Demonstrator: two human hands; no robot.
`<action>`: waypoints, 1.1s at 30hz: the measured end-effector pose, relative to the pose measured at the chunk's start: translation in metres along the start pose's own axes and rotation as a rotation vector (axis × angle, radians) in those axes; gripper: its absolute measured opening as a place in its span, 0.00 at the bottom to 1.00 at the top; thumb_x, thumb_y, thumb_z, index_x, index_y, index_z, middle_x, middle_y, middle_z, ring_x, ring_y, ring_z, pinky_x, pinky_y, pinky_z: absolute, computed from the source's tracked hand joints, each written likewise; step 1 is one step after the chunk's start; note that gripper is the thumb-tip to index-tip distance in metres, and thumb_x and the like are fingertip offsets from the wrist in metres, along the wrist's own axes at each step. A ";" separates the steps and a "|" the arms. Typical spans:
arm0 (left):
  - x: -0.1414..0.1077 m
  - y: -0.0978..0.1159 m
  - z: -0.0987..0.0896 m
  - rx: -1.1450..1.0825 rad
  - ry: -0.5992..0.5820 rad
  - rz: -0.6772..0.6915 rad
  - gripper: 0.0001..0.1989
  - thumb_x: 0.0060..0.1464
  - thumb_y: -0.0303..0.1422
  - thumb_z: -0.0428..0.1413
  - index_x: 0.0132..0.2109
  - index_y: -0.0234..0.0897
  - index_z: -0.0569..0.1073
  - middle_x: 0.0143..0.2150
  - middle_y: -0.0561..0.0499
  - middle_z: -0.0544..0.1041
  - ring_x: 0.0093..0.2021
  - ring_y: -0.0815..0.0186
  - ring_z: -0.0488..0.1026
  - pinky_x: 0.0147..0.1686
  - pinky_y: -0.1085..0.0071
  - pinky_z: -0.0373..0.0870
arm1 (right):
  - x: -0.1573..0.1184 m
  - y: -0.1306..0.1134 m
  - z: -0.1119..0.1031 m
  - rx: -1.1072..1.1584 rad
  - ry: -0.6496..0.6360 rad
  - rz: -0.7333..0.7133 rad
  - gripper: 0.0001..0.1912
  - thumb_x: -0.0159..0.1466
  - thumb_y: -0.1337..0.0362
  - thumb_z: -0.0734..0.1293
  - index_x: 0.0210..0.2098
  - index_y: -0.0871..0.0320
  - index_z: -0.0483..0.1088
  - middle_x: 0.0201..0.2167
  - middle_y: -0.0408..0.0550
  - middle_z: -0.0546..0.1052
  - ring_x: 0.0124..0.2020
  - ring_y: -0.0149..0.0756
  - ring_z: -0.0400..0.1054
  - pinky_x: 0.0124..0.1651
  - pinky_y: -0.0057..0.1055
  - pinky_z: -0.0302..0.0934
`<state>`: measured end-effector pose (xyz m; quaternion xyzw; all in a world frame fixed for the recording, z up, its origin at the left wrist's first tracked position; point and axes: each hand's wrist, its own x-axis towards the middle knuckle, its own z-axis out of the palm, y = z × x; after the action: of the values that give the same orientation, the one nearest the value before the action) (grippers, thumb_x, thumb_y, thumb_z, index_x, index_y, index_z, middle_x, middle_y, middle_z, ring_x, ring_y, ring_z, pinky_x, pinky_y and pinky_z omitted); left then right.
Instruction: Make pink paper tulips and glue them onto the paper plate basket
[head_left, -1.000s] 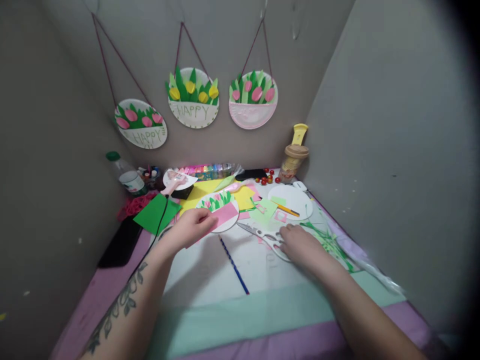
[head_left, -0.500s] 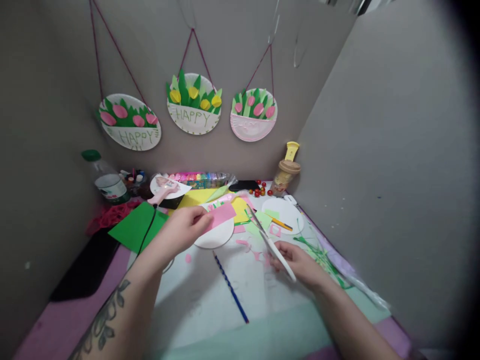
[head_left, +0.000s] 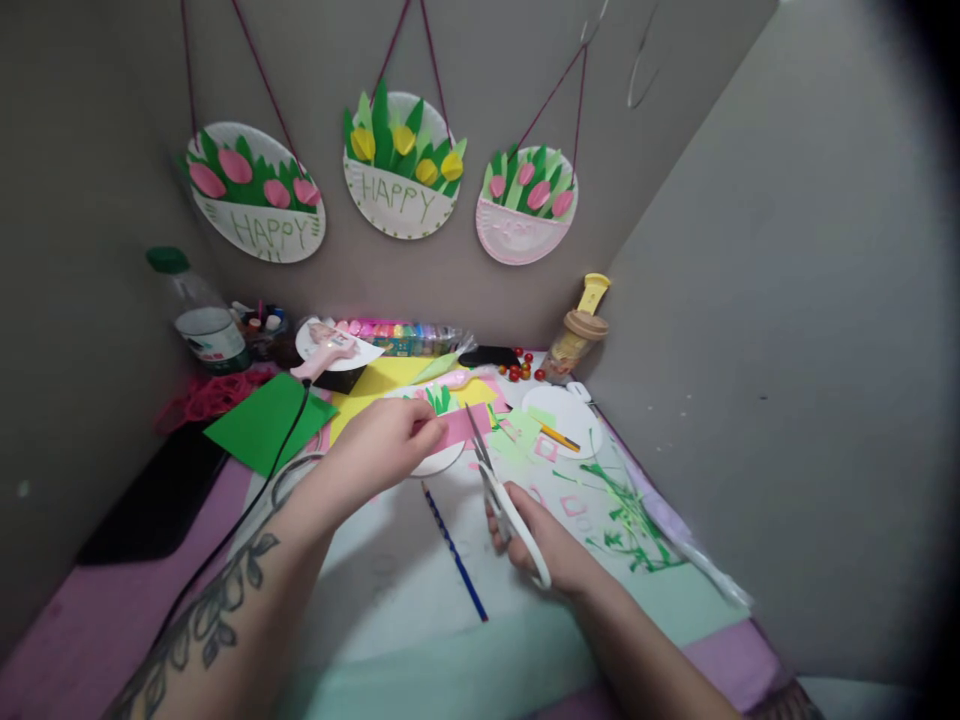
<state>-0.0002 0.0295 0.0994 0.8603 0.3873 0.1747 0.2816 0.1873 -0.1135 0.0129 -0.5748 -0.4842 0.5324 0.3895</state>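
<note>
The left hand point(head_left: 390, 447) pinches the pink paper point(head_left: 458, 428); the right hand point(head_left: 538, 540) is curled around the scissors point(head_left: 496, 494). If the paper bends, the blades point(head_left: 480, 441) might slip and cut crooked.

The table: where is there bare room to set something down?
White paper lies bare between left forearm and blue pencil; the pale green strip at the pencil's near end looks free. It's crowded around the yellow sheet and green cuttings.

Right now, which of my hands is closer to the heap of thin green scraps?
Right. Your right hand, gripping the scissors, is to the left of the green scraps; your left hand, holding the pink paper, is farther off on the same side.
</note>
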 end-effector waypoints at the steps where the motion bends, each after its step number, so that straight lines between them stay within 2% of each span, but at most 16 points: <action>1: 0.000 0.001 0.001 0.000 -0.013 0.003 0.16 0.53 0.40 0.46 0.21 0.37 0.63 0.19 0.54 0.63 0.21 0.70 0.58 0.21 0.70 0.44 | 0.001 0.001 0.000 0.008 0.004 -0.009 0.17 0.43 0.68 0.63 0.34 0.55 0.59 0.30 0.41 0.66 0.26 0.28 0.58 0.29 0.27 0.55; 12: 0.003 0.002 0.010 -0.019 -0.035 0.008 0.16 0.54 0.39 0.46 0.21 0.37 0.61 0.19 0.55 0.61 0.21 0.70 0.59 0.21 0.70 0.46 | -0.002 0.006 0.001 0.041 0.002 -0.031 0.19 0.46 0.61 0.69 0.34 0.56 0.58 0.29 0.41 0.65 0.26 0.28 0.57 0.28 0.27 0.54; 18: 0.004 0.001 0.013 -0.048 -0.067 0.011 0.16 0.54 0.40 0.46 0.23 0.37 0.65 0.20 0.54 0.65 0.23 0.69 0.60 0.22 0.70 0.48 | -0.003 0.007 -0.001 0.051 -0.006 -0.035 0.18 0.46 0.62 0.69 0.34 0.56 0.59 0.30 0.41 0.65 0.26 0.28 0.57 0.29 0.27 0.54; 27: 0.008 -0.001 0.025 -0.077 -0.128 0.049 0.17 0.54 0.40 0.45 0.21 0.37 0.59 0.20 0.56 0.61 0.22 0.71 0.58 0.22 0.71 0.49 | -0.008 0.018 -0.001 0.040 0.033 -0.051 0.15 0.45 0.68 0.64 0.33 0.55 0.58 0.28 0.40 0.64 0.26 0.28 0.56 0.29 0.27 0.53; 33: 0.009 0.002 0.038 -0.162 -0.206 0.070 0.16 0.54 0.40 0.45 0.22 0.37 0.61 0.21 0.56 0.63 0.23 0.70 0.59 0.23 0.72 0.52 | -0.028 0.020 -0.004 0.079 0.073 0.035 0.13 0.45 0.67 0.64 0.31 0.56 0.58 0.25 0.38 0.63 0.24 0.27 0.54 0.26 0.25 0.50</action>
<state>0.0267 0.0218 0.0715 0.8613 0.3104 0.1257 0.3820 0.1953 -0.1451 0.0005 -0.5864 -0.4381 0.5367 0.4197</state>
